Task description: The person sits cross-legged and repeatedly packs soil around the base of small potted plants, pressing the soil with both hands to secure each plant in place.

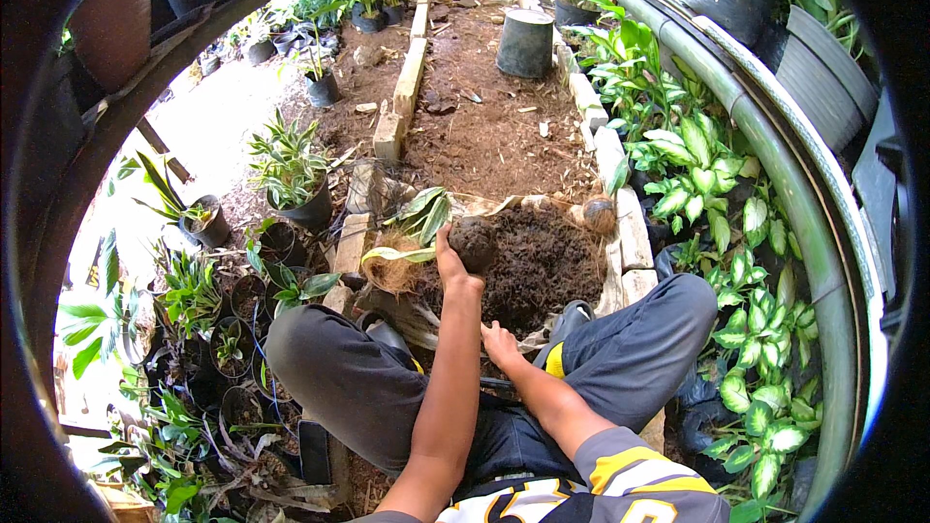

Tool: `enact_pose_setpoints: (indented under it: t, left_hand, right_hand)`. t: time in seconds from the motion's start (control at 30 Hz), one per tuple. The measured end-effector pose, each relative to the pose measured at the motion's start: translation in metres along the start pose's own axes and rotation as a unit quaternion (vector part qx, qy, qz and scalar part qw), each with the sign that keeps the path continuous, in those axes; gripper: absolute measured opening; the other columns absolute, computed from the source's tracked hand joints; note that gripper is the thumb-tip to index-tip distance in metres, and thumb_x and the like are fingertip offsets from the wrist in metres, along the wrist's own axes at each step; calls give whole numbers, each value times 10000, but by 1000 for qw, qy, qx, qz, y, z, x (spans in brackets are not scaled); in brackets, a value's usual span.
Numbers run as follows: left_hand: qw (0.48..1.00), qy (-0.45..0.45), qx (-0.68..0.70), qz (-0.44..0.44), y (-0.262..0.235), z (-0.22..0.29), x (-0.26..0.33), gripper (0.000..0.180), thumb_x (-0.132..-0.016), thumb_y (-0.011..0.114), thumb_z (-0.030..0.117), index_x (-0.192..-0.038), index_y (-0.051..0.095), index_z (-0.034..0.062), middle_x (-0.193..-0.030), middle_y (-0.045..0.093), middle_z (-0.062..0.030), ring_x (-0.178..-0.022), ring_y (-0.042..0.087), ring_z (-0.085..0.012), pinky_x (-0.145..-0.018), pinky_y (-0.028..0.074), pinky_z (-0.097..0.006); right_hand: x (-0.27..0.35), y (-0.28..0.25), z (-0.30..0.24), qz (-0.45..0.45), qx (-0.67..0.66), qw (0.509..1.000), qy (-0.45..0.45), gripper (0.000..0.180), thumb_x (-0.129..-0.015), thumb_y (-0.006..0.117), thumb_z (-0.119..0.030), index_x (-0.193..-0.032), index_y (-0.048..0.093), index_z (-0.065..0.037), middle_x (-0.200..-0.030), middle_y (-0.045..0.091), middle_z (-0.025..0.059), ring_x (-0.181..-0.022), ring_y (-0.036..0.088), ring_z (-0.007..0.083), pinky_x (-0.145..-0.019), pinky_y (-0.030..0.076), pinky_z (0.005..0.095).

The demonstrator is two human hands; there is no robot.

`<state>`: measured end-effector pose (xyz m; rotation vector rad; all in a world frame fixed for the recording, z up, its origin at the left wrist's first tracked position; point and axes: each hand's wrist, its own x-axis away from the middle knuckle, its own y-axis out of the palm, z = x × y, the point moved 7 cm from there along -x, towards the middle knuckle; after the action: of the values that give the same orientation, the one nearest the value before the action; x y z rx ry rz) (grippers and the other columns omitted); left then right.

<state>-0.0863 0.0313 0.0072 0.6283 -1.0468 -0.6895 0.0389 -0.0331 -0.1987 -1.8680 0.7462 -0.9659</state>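
Observation:
My left hand (452,260) is closed around a dark, rounded root ball (474,243), held over the near end of the bed. Long green leaves (423,218) of a plant show just left of that ball; whether they join it is hidden. Brown coconut fibre (391,276) lies beside the left wrist, with a yellow-green leaf (407,255) across it. Loose dark soil (542,276) is heaped on a sheet to the right of the root ball. Between my knees, my right hand (500,342) has its fingers curled in; anything in them is too small to make out.
Pale blocks (634,232) edge the bed on both sides. An upturned black pot (525,44) stands farther up it. Potted plants (298,184) crowd the left, and variegated leafy plants (693,160) line the right below a bamboo rail (775,150). A brown round object (600,215) rests by the soil.

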Motion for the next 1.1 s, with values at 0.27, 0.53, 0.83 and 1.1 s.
enact_pose_setpoints:
  t: [0.27,0.53,0.83,1.1]
  left_hand:
    - [999,-7,-26,38,-2,0,7,534,-808,630,461,-1217,575,123,-1150,625,-75,-1017,624,-258,-881,500,-456]
    - [1000,-11,3,7,0,-2,3,517,-810,625,457,-1217,572,143,-1156,623,-73,-1028,620,-263,-880,502,-472]
    - [990,-67,54,-110,8,-10,-5,478,-814,597,459,-1173,584,144,-1097,649,-96,-958,654,-293,-824,540,-492]
    - [970,-110,93,-195,27,-11,6,431,-842,566,456,-1131,621,141,-1045,671,-92,-948,652,-295,-845,529,-500]
  right_hand:
    - [14,4,0,43,-12,999,-19,490,-889,614,-175,-1360,483,-161,-1129,552,225,-921,643,387,-743,565,464]
    - [7,10,21,14,-77,996,41,409,-833,683,-225,-1207,589,-89,-1160,580,245,-1024,606,415,-874,520,473]
    - [6,7,23,32,-59,997,37,287,-846,636,-92,-1127,604,-48,-1086,611,220,-974,634,376,-811,547,448]
    - [5,3,51,80,-273,926,250,203,-900,542,-34,-1056,672,-23,-937,685,172,-837,672,298,-738,562,379]
